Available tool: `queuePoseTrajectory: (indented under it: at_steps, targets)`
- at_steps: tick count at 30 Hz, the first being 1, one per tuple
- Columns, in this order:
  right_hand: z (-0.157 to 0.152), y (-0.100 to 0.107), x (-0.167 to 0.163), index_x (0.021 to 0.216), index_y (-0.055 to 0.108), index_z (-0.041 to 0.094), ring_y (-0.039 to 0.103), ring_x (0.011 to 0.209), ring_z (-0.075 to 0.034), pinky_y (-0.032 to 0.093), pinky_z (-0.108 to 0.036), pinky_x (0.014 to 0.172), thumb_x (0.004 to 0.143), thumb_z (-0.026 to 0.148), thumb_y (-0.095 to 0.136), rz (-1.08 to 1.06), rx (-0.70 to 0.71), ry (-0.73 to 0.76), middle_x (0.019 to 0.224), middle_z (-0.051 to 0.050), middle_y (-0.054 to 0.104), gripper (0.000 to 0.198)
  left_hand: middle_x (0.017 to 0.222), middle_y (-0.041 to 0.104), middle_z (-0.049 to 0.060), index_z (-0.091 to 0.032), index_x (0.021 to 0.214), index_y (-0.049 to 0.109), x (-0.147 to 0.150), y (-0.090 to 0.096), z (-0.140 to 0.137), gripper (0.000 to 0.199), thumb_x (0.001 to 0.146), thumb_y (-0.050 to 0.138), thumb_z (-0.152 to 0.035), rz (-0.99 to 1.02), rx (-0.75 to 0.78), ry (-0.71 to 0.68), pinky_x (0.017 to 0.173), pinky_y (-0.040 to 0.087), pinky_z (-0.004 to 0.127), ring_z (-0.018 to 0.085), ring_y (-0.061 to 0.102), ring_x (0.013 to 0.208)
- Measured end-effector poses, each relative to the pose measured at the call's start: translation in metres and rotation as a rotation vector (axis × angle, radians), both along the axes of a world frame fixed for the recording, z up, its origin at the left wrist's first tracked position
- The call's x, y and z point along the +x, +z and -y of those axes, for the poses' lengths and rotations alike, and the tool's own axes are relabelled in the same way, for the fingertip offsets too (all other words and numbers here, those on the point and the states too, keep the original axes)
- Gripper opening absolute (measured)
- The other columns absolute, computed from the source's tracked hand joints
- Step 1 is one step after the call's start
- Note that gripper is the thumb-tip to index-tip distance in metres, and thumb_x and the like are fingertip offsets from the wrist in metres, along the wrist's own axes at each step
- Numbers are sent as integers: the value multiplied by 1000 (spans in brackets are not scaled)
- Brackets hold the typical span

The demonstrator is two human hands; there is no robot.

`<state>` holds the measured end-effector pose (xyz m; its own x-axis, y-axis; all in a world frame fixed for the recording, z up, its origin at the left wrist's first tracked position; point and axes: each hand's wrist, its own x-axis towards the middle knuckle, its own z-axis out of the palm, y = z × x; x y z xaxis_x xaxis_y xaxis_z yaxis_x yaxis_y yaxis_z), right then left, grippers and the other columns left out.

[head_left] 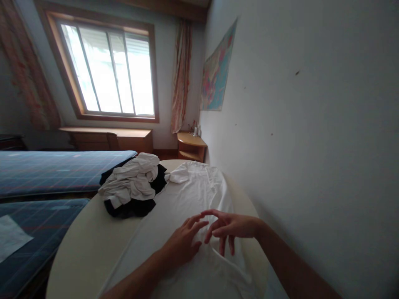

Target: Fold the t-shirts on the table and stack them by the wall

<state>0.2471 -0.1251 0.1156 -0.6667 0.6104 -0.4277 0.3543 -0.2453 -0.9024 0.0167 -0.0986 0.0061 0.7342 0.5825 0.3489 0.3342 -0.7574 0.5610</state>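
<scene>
- My left hand (183, 241) and right hand (233, 226), fingers loosely spread, almost meet over the white cloth (187, 197).
- Clothes (132, 182) lie heaped at the far-left edge of the tabletop (90, 245).

A thin, plain white cloth garment (190, 191) shows against a smooth, round cream counter (81, 245), beside crumpled off-white cloth (137, 178) and solid black cloth (132, 210). The far rectangular fabric mattress (62, 171) is blue, crossed by pale and reddish plaid lines. The flat wall map (217, 72) mixes pink, tan and turquoise; the long fabric curtain (181, 79) is patterned reddish-orange.
</scene>
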Motion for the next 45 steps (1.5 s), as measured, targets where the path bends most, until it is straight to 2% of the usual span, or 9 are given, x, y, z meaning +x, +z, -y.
queuePoseTrajectory:
  at_steps: [6, 10, 13, 20, 27, 34, 38, 43, 45]
  targets:
    - [-28, -40, 19, 121, 53, 17, 69, 77, -17, 50, -25, 64, 90, 43, 57, 237, 494, -421, 91, -5, 69, 40, 150, 48, 0, -33, 132, 56, 0, 18, 10, 59, 77, 66, -12, -98, 87, -241, 116, 35, 45, 27, 36, 142]
    - [-42, -68, 27, 118, 61, 15, 64, 108, -24, 47, -38, 97, 92, 33, 51, 470, 871, -483, 116, -14, 68, 33, 141, 57, 1, -32, 132, 55, 8, 28, 26, 54, 80, 71, -27, -97, 162, -411, 117, 31, 41, 26, 42, 139]
    - [-49, -90, 32, 125, 61, 13, 55, 126, -26, 39, -42, 110, 95, 34, 46, 566, 981, -445, 132, -17, 61, 40, 127, 66, 0, -30, 119, 62, 14, 29, 37, 33, 86, 64, -23, -53, 176, -504, 114, 33, 35, 21, 53, 128]
    - [-57, -110, 38, 126, 64, 16, 49, 133, -21, 31, -38, 116, 101, 39, 37, 651, 1113, -459, 138, -11, 60, 43, 89, 72, 5, -19, 103, 66, -1, 35, 31, 32, 77, 50, -10, 154, -34, -132, 79, 50, 27, 17, 67, 82]
    - [-64, -97, 25, 104, 71, 20, 62, 108, -21, 41, -32, 100, 102, 40, 38, 775, 1083, -597, 112, -8, 72, 39, 94, 74, 2, -27, 128, 62, -11, 43, 31, 60, 72, 75, -41, -106, -108, -376, 87, 48, 32, 22, 69, 86]
    - [-61, -107, 25, 106, 72, 21, 61, 111, -20, 40, -31, 100, 102, 42, 36, 714, 1104, -685, 116, -7, 72, 42, 108, 73, 3, -30, 126, 64, 10, 57, 53, 47, 85, 64, -55, -173, -74, -171, 92, 45, 38, 23, 69, 91]
    - [-60, -106, 26, 107, 72, 20, 61, 111, -21, 40, -31, 100, 102, 45, 34, 723, 1112, -688, 117, -8, 72, 46, 106, 74, 3, -28, 131, 60, 29, 41, 55, 63, 74, 78, -46, -201, -62, -169, 95, 45, 38, 25, 68, 99]
    - [-59, -105, 26, 108, 72, 21, 61, 113, -21, 40, -31, 99, 102, 47, 35, 709, 1100, -680, 119, -8, 71, 46, 92, 75, 2, -25, 103, 72, 41, 5, 56, 18, 89, 69, -34, -235, 93, -398, 78, 48, 24, 16, 69, 83]
    - [-57, -104, 27, 104, 72, 20, 63, 108, -21, 42, -31, 95, 102, 46, 33, 716, 1105, -694, 113, -8, 73, 47, 96, 74, 3, -25, 103, 70, 42, -11, 59, 18, 97, 58, -36, -150, 123, -505, 75, 48, 22, 14, 68, 83]
